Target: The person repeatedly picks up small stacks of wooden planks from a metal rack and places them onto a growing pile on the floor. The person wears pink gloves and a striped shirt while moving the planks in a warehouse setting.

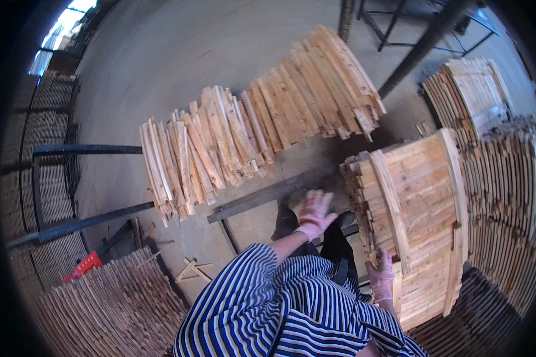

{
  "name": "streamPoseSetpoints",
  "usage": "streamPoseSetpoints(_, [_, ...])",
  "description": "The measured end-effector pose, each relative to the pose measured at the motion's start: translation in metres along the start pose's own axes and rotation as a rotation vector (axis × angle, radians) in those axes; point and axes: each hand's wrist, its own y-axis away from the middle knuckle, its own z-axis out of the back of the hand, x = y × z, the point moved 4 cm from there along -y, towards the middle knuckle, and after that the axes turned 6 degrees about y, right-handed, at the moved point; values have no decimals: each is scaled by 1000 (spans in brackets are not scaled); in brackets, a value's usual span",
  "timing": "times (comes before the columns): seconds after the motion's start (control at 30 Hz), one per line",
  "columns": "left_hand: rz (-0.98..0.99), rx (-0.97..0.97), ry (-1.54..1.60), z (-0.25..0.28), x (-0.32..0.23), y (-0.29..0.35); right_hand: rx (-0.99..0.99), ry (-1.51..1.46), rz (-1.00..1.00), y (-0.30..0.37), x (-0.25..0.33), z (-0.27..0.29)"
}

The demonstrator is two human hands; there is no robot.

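My left hand [313, 214], in a pinkish glove, hovers with fingers spread just left of a tall stack of wooden boards [420, 208]; it holds nothing and looks motion-blurred. My right hand [380, 275], also gloved, grips the stack's lower left edge. Two long slats lie across the top of the stack. A long heap of loose wooden slats [250, 131] lies on the concrete floor beyond my hands. A dark metal bar [268, 195] runs between that heap and me.
More stacked boards [506, 178] stand to the right, and bundles of thin slats [107, 309] lie at the lower left beside a red object [83, 266]. Dark metal rails [83, 149] cross the floor at left. A metal frame [417, 41] stands at the top right.
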Motion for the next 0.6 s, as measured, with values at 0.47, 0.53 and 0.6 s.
streamPoseSetpoints(0.47, [1109,-462,857,145,454,-1,569,235,348,-219,276,-257])
streamPoseSetpoints(0.53, [1126,-562,969,147,508,-20,598,221,423,-272,322,-313])
streamPoseSetpoints(0.6, [1117,-669,882,145,535,-43,591,184,467,-330,364,-372])
